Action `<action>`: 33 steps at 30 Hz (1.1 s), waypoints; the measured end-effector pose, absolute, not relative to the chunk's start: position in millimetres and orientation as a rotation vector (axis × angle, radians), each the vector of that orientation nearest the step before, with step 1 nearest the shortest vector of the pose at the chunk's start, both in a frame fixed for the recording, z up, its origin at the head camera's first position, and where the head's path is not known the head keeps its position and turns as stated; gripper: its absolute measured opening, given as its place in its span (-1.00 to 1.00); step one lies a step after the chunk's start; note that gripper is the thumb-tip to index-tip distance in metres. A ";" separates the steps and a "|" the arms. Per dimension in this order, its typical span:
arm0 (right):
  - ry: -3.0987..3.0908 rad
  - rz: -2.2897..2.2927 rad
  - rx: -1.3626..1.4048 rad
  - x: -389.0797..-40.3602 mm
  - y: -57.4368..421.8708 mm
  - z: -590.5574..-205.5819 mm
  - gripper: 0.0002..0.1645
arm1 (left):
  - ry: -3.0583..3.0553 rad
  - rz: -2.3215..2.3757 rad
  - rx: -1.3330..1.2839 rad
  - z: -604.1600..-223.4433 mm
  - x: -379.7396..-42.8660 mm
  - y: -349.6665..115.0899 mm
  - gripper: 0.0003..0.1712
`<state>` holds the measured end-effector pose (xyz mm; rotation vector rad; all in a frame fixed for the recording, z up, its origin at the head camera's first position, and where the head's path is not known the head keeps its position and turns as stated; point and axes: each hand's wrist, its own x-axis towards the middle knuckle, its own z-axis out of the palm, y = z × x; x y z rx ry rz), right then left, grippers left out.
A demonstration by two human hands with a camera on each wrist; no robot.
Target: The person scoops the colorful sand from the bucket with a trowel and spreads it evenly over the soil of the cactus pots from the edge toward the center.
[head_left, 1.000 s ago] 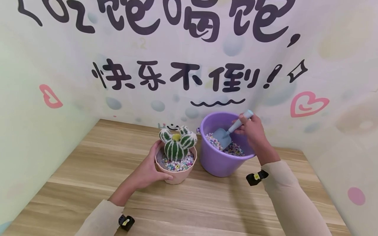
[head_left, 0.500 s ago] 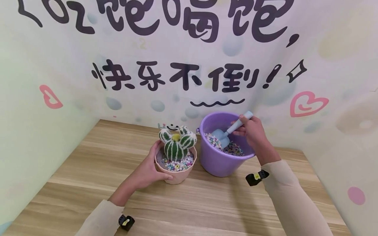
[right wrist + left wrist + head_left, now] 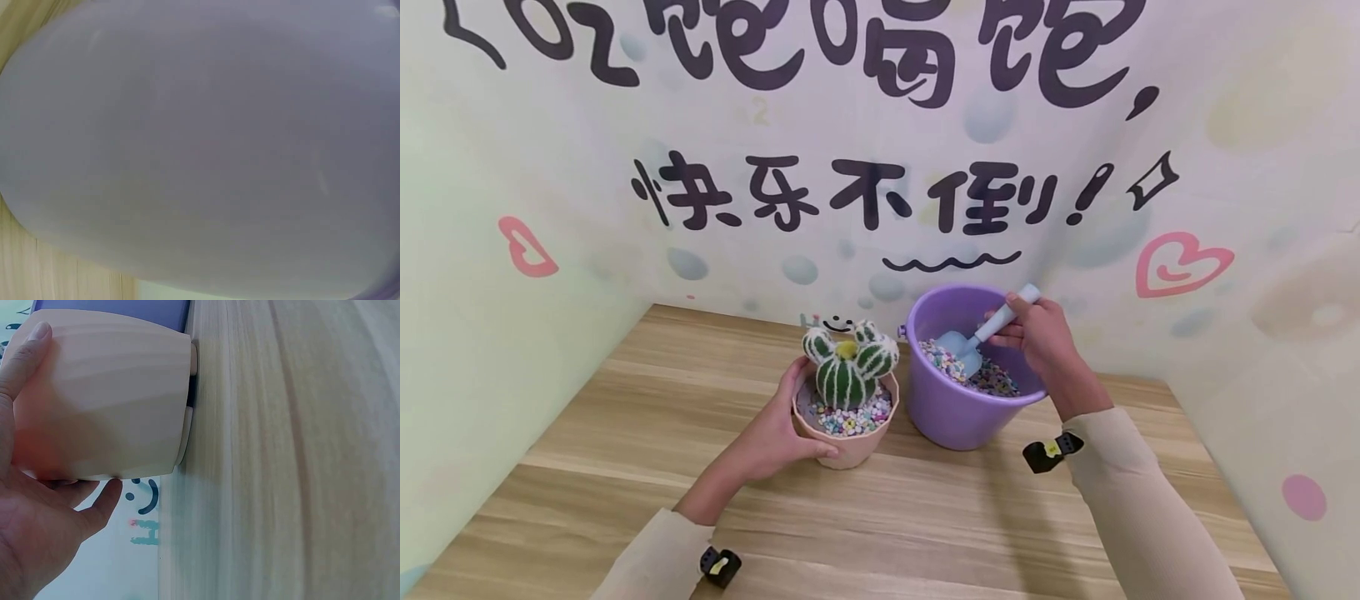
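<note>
In the head view my left hand (image 3: 778,425) grips a pale pink flowerpot (image 3: 850,450), its thumb along the near side. A green knitted cactus (image 3: 846,379) with white stripes stands in the pot among small pastel pebbles (image 3: 853,418). The left wrist view shows thumb and fingers around the side of the pot (image 3: 106,394). My right hand (image 3: 1041,333) holds a light blue toy shovel (image 3: 996,323) by its handle. The blade lies against several multicoloured pebbles (image 3: 992,379) inside a purple bucket (image 3: 962,417). Only the bucket's outer wall (image 3: 200,144) fills the right wrist view, hiding the hand.
The bucket stands just right of the pot on a wooden tabletop (image 3: 880,533). A printed wall (image 3: 820,242) rises close behind both, and side walls border the table at left and right. A small knob (image 3: 903,332) sticks out from the bucket's left rim.
The shovel blade has shifted slightly left within the bucket, and its handle end has dipped a little. The left hand and the pot stay in place.
</note>
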<state>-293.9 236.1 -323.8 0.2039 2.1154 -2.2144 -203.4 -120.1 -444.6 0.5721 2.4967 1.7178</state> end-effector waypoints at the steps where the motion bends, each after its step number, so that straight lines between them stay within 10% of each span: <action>1: 2.114 -2.213 0.213 -293.8 236.5 -323.7 -0.67 | 2.497 1.718 0.574 -444.7 -203.5 -120.0 0.52; 33: 1.839 -2.398 0.348 -295.1 241.7 -317.9 -0.75 | 2.502 1.723 0.594 -444.7 -203.4 -120.2 0.52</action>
